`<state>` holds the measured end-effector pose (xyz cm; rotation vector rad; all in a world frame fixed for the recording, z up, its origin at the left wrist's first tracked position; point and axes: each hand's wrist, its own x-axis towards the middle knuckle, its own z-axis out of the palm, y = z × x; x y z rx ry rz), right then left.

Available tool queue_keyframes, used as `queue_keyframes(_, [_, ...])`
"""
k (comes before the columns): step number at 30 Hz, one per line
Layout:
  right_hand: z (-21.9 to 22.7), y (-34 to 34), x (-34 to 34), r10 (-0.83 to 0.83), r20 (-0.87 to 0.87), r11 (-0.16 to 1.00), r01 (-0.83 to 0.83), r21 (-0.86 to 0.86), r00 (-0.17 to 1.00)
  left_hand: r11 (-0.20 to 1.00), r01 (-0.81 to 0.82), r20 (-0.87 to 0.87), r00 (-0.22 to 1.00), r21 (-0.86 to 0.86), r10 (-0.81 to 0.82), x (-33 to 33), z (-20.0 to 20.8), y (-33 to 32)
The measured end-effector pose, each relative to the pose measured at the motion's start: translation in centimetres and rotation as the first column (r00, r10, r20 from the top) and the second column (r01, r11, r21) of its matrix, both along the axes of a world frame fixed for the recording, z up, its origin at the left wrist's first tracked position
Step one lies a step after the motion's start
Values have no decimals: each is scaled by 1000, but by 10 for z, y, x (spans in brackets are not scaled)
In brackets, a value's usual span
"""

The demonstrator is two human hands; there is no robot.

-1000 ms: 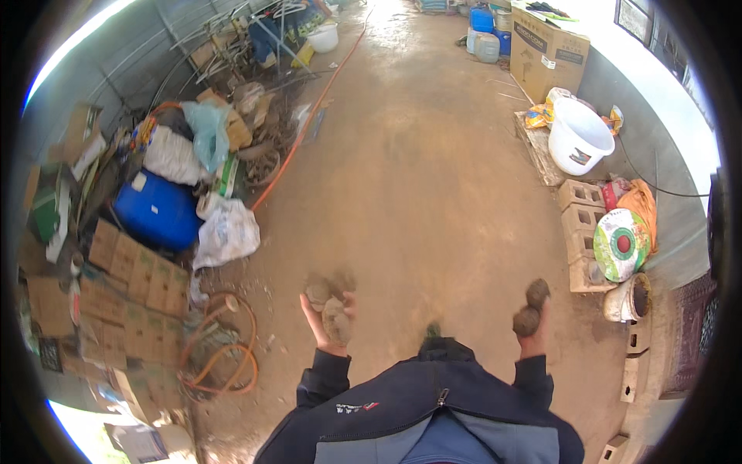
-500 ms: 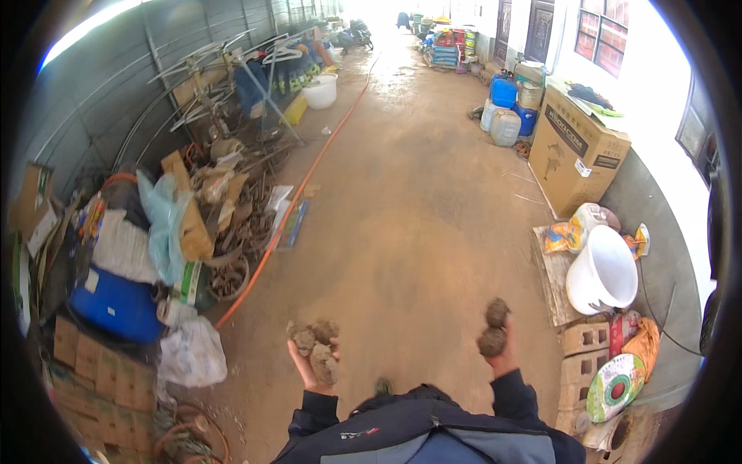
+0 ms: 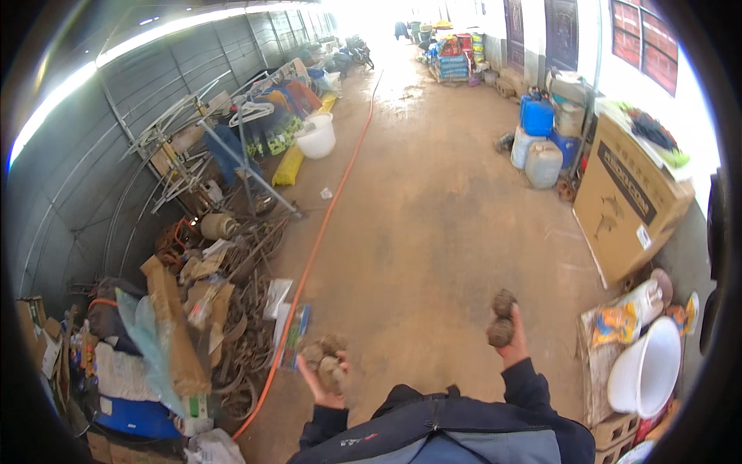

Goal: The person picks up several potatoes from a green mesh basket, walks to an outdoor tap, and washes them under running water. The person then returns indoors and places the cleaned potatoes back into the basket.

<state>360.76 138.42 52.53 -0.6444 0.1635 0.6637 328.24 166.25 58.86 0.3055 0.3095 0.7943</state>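
Several rough brown lumps, like tubers or clods of earth, lie in my left hand, its fingers curled up around them. My right hand grips two darker, rounded brown lumps, one above the other. Both hands are held out in front of me, well apart, over the bare brown floor. The lumps hide part of the fingers, and what kind they are cannot be made out.
An orange hose runs along the floor on the left, beside piled scrap and a white tub. On the right stand plastic jugs, a large cardboard box and a white bucket. Stacked sacks lie far ahead.
My view has tilted up and shifted forward, so the box, bucket and scrap pile sit lower in it. Both hands still hold their lumps, still held apart.
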Motion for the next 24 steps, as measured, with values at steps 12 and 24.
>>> queue_keyframes(12, [24,282,411,-5,42,1000,6,-25,999,989,77,16,997,-127,-76,450,2,337])
queue_keyframes(24, [42,573,851,-260,-11,963,259,-70,965,967,212,49,977,-141,-208,924,59,631])
